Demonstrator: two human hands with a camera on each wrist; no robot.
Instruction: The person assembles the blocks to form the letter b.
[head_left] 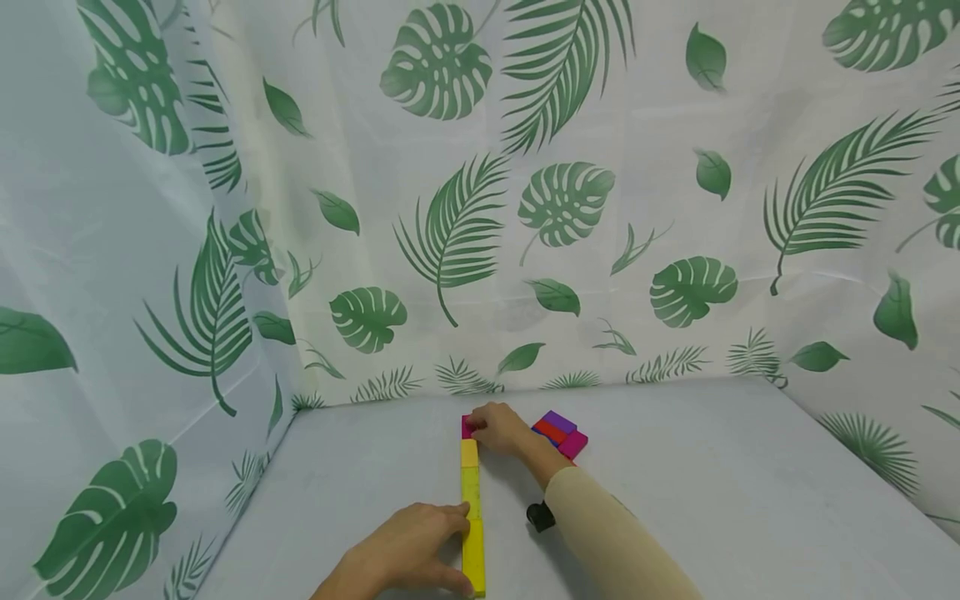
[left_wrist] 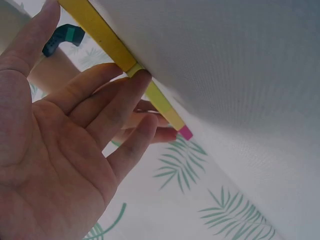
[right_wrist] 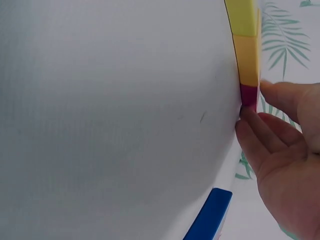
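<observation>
A straight row of yellow blocks [head_left: 472, 492] runs away from me on the table, with a magenta block [head_left: 466, 430] at its far end. My right hand [head_left: 497, 427] holds that magenta block between thumb and fingers, against the last yellow one. The right wrist view shows the thumb at one side of the magenta block [right_wrist: 248, 96] and the fingertips around its end. Along the left side of the row, my left hand [head_left: 412, 537] touches the yellow blocks with extended fingers. Its thumb lies by the row's near end, and the palm [left_wrist: 55, 160] faces the blocks.
Right of the row, behind my right forearm, lies a group of purple [head_left: 558, 422], red, blue and magenta blocks [head_left: 573, 444]. A blue block [right_wrist: 210, 215] shows in the right wrist view. Leaf-printed curtains [head_left: 562, 325] stand along the table's back and sides.
</observation>
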